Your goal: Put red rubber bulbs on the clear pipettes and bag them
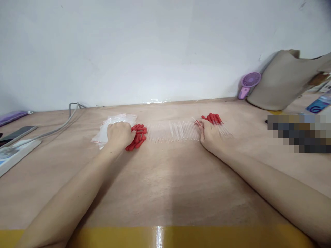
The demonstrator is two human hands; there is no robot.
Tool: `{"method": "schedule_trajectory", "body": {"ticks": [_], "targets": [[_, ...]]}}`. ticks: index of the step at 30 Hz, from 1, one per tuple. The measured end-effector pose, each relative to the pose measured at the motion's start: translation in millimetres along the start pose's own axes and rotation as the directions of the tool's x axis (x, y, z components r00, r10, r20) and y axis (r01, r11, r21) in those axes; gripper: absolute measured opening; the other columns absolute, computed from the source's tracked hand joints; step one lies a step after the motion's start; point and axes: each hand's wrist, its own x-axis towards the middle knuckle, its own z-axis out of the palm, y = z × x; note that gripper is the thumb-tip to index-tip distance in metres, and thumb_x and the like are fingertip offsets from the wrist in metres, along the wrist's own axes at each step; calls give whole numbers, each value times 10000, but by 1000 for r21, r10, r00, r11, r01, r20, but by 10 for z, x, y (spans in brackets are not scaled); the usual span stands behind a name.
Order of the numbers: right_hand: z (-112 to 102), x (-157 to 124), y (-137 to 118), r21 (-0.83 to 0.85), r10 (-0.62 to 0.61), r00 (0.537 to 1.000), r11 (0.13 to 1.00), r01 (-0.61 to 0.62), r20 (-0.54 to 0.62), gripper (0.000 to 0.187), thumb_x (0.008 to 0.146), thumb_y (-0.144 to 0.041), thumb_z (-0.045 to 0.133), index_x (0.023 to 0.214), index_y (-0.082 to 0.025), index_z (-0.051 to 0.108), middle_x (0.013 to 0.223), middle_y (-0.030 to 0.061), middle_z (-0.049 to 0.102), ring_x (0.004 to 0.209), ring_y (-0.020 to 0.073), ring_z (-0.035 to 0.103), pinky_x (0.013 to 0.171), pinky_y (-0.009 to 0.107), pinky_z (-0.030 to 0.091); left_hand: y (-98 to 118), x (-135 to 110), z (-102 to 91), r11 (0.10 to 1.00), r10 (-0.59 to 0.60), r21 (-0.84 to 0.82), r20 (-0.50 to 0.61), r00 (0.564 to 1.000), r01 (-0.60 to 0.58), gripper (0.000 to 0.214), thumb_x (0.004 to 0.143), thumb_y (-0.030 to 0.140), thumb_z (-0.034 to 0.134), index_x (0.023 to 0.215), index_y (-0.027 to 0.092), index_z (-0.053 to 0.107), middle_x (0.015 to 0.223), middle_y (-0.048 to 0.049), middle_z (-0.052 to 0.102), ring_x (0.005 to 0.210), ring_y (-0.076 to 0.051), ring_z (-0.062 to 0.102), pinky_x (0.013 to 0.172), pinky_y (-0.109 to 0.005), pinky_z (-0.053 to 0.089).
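A row of clear droppers (172,131) with red rubber bulbs lies across the middle of the wooden table (165,179). My left hand (119,134) is curled, resting on a bunch of red bulbs (138,136) at the row's left end, beside a pile of clear plastic bags (113,124). My right hand (209,135) is curled at the row's right end, its fingers pressed on droppers next to a second bunch of red bulbs (212,118).
A grey cable (62,125), a phone (18,132) and a white power strip (15,153) lie at the left. A purple mini fan (248,82) and a beige bag (284,81) stand at the back right. Yellow tape (165,237) marks the near edge.
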Motion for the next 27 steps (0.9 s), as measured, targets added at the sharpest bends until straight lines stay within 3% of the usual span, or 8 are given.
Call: {"method": "schedule_trajectory", "body": {"ticks": [5, 8, 11, 13, 19, 22, 24, 27], "targets": [[9, -1, -14, 1, -17, 1000, 1000, 17, 0, 285, 875, -191, 272, 1053, -143, 489, 904, 128, 573, 895, 264, 535, 744, 410, 393, -57, 21, -33, 996, -24, -83, -50, 998, 20, 308, 776, 354, 439, 705, 138, 647, 762, -141, 654, 793, -304, 600, 689, -377, 422], [-2, -8, -64, 45, -17, 1000, 999, 17, -11, 262, 881, -205, 286, 1011, -158, 509, 889, 121, 574, 861, 262, 541, 732, 425, 403, 21, -33, -63, 955, 58, -275, -199, 978, -112, 305, 794, 391, 462, 696, 151, 623, 739, -110, 646, 775, -272, 593, 672, -353, 430], [-61, -22, -175, 117, -67, 998, 991, 64, 22, 232, 887, -217, 308, 995, -174, 509, 881, 113, 579, 830, 250, 552, 705, 406, 421, 246, -177, -23, 766, 234, -502, -365, 901, -402, 264, 822, 384, 479, 728, 161, 584, 749, -63, 637, 738, -196, 584, 662, -296, 436], [-120, -38, -272, 144, -125, 989, 983, 114, 72, 214, 885, -212, 331, 996, -179, 511, 864, 103, 586, 814, 235, 557, 710, 388, 428, 422, -291, 64, 611, 343, -607, -376, 861, -508, 244, 842, 374, 476, 763, 162, 570, 732, -34, 632, 651, -147, 570, 610, -260, 432], [-217, -104, -478, 174, -229, 955, 965, 197, 189, 216, 900, -246, 358, 990, -164, 536, 883, 84, 624, 817, 201, 566, 727, 329, 423, 698, -444, 362, 435, 380, -771, -311, 871, -464, 254, 830, 404, 514, 802, 159, 576, 711, -15, 631, 612, -127, 569, 574, -246, 445], [-214, -119, -509, 142, -233, 946, 969, 204, 227, 217, 904, -254, 361, 958, -164, 550, 870, 71, 637, 768, 190, 565, 707, 317, 409, 710, -434, 391, 373, 384, -796, -337, 860, -478, 258, 823, 376, 536, 968, 166, 572, 797, -18, 621, 697, -133, 582, 653, -262, 472], [-209, -119, -517, 145, -240, 945, 967, 211, 222, 211, 902, -247, 365, 948, -163, 552, 858, 69, 639, 759, 184, 565, 707, 308, 403, 707, -430, 374, 361, 405, -778, -366, 838, -514, 266, 841, 331, 517, 1051, 177, 571, 841, -24, 600, 757, -136, 577, 708, -273, 474], [-206, -116, -525, 148, -245, 948, 965, 218, 202, 207, 901, -246, 365, 925, -167, 554, 837, 70, 638, 757, 182, 565, 705, 303, 396, 701, -439, 340, 381, 424, -736, -399, 813, -560, 218, 861, 293, 484, 1001, 194, 619, 878, -34, 565, 833, -146, 557, 766, -285, 462]]}}
